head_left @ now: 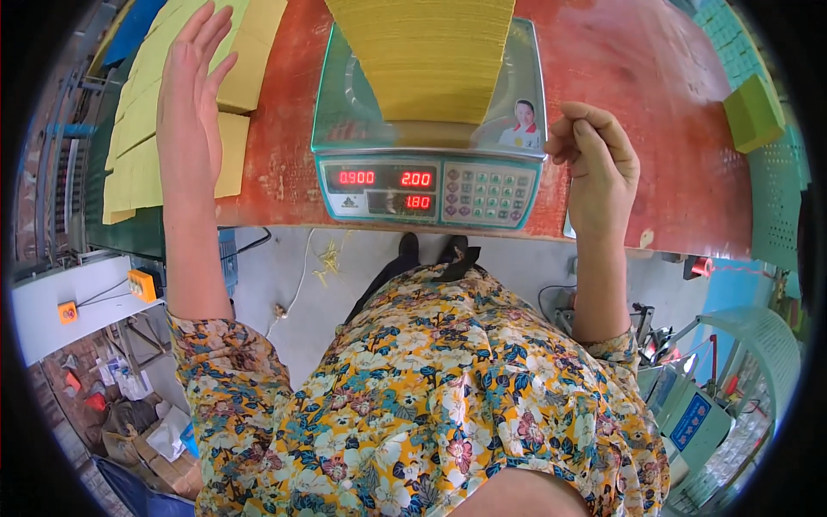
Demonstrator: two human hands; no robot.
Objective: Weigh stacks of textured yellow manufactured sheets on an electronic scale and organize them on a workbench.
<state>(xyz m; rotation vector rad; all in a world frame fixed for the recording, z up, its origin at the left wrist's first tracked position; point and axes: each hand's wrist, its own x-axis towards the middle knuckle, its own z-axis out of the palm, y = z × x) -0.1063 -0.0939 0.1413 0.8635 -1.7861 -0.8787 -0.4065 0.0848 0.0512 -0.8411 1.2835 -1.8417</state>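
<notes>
A tall stack of yellow paper [431,69] stands on the glass-like plate of a digital weighing scale [379,138], whose red digits are lit. My left hand [191,103] is raised left of the scale, fingers stretched out and palm toward it, holding nothing. Behind that hand lie several yellow paper stacks [142,133]. My right hand [603,159] is beside the scale's right edge, thumb and fingers curled together in a pinch. Anything between those fingertips is too small or hidden to make out.
The scale sits near the front edge of a worn red table [637,52]. At the right end are a small yellow-green block [754,112] and a green perforated panel [775,198]. Below, a white cord [301,276] and yellow scraps [328,258] lie on the grey floor.
</notes>
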